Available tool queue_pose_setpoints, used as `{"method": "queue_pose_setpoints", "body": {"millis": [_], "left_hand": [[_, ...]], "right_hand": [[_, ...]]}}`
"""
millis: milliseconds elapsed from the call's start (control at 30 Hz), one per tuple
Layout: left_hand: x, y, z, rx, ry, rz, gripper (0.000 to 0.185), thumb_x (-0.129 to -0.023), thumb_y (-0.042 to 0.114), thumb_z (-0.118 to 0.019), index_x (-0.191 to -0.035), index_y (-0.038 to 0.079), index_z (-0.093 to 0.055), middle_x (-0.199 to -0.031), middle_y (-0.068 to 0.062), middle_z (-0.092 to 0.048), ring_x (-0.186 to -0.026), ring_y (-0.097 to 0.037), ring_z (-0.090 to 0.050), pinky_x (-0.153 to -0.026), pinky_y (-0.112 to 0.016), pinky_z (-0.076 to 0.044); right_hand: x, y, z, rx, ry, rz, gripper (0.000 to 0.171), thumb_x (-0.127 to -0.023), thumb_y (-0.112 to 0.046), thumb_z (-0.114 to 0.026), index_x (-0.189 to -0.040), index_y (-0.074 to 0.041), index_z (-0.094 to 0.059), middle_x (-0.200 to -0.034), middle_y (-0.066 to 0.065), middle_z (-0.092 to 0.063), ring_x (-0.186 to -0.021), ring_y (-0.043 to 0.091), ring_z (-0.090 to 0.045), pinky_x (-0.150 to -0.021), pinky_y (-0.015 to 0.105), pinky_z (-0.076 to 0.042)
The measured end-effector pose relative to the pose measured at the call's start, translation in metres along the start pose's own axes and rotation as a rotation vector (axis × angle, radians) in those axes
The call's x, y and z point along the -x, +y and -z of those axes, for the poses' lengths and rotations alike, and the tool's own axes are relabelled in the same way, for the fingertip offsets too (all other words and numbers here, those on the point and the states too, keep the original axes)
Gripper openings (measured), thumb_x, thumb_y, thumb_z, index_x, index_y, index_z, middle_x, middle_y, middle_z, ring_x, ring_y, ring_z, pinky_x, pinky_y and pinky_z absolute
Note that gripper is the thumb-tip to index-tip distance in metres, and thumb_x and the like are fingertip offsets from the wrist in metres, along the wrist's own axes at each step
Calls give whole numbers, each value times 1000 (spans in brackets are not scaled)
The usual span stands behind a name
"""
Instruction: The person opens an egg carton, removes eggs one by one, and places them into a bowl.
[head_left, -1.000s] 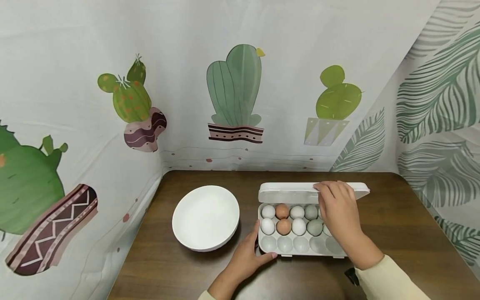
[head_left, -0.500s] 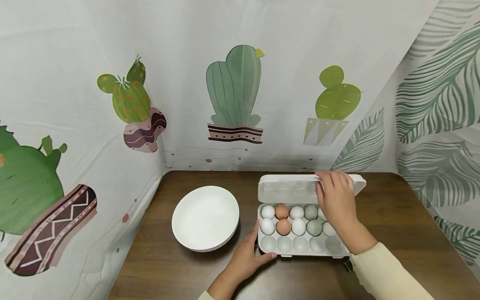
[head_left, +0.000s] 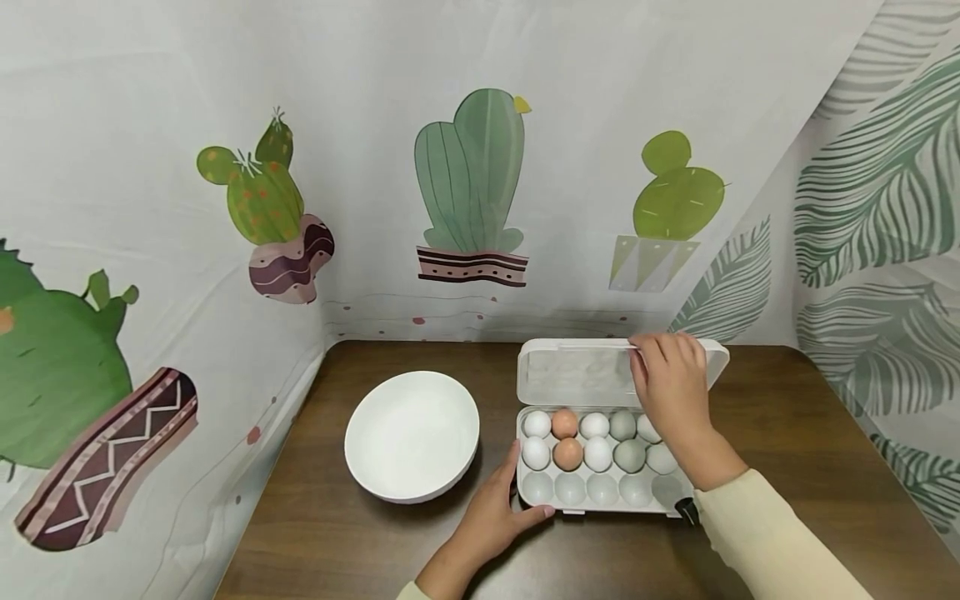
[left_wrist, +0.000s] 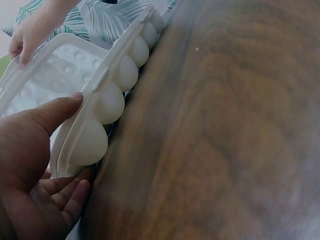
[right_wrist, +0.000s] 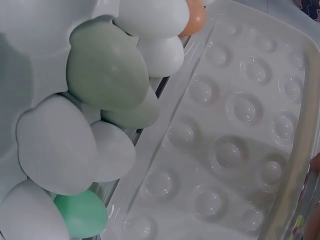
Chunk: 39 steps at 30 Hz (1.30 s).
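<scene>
A white plastic egg carton (head_left: 618, 505) lies on the table with its hinged lid (head_left: 573, 375) tilted up and back. White eggs (head_left: 597, 453), brown eggs (head_left: 567, 454) and grey-green eggs (head_left: 629, 455) fill its two back rows; the front row shows bare cups. My left hand (head_left: 487, 512) grips the carton's left end, thumb on the front rim and fingers curled below, as the left wrist view shows. At the lid's front edge, right of its middle, my right hand (head_left: 672, 383) pinches the rim. In the right wrist view a bright green egg (right_wrist: 80, 214) shows among the others.
A white bowl (head_left: 412, 437) stands left of the carton, close to my left hand. Behind the brown wooden table (head_left: 315, 533) hangs a fabric backdrop (head_left: 375, 167) printed with cacti and leaves. A small black object (head_left: 686, 511) shows at my right sleeve.
My right hand has raised the lid's front edge upward and back, so more of its inner face shows. My left hand has stayed on the carton's left end.
</scene>
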<state>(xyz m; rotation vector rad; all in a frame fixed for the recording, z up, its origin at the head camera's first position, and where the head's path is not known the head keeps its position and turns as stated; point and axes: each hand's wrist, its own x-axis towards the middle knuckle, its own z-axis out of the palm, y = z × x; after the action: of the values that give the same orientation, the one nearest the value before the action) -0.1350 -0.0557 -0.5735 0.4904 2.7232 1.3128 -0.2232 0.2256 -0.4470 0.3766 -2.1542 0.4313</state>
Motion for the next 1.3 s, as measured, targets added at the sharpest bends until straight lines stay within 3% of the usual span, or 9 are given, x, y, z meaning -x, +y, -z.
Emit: {"method": "queue_pose_setpoints", "body": {"millis": [467,900,1300], "left_hand": [[2,3,1,2,1,3,111,-81,55,-79,-162,8,-18,-158,-15,-43,-143,-30,-46,-115,-50,-40],[2,2,2,2,1,11,111,-81,55,-79,-162,9,-18,-157,-15,-44,-143,-31,-47,-115,-50,-40],[1,1,1,-5,0,-4,111,-82,56,-78,-162,8,-18,-157,-15,-44,-142,-31,-48,-114,-49,-41]], "right_hand": [[-6,7,-12,19,-24,8,23,-91,-3,-69,-114,-3,-67,-103,17,-67,-103,41,-57,-109,63,-34],[-13,12,-22,50,-158,-35,40,-90,-8,-68,-129,-3,-62,-122,17,-64,-120,42,-52,-115,69,-24],[-13,20,-32,63,-223,-47,48,-89,-6,-65,-135,0,-53,-131,19,-59,-130,40,-48,-118,69,-20]]}}
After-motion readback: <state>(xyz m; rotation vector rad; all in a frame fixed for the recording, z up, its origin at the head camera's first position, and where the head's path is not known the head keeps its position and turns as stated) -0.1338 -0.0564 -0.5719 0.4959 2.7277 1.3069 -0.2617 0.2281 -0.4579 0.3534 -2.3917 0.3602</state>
